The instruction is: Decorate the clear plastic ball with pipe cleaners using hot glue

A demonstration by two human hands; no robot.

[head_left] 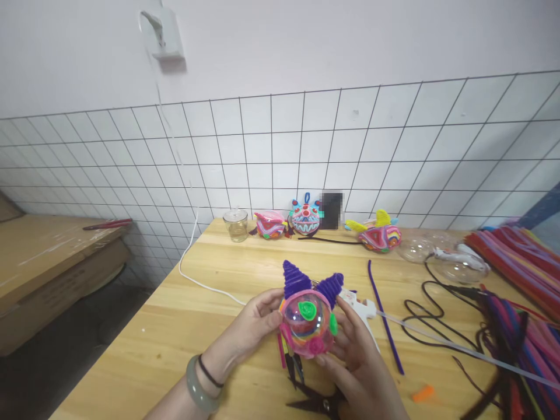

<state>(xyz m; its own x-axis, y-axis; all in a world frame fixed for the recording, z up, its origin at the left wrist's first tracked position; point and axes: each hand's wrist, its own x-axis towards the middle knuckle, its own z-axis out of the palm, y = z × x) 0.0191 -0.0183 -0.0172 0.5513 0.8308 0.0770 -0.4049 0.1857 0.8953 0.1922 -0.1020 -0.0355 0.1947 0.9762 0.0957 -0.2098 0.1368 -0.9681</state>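
Observation:
Both hands hold a clear plastic ball (311, 318) decorated with coloured pipe cleaners, just above the wooden table. Two purple pointed ears stand up on its top, and green spirals sit on its front and right side. My left hand (265, 315) grips its left side, thumb in front. On the right, my right hand (350, 350) wraps round the ball's lower side. Beneath lie black scissors (326, 403) and pliers (294, 364), partly covered by the ball and hand. A white glue gun (367, 309) with a clear glue stick lies behind my right hand.
Along the wall stand a glass cup (236, 224), finished-looking decorated balls (306, 219) and a dark, blurred panel (331, 210). A purple pipe cleaner (385, 318), clear plastic shells (464, 268), a black cord (420, 312) and pipe-cleaner bundles (516, 268) occupy the right. A white cable (205, 286) crosses the left side.

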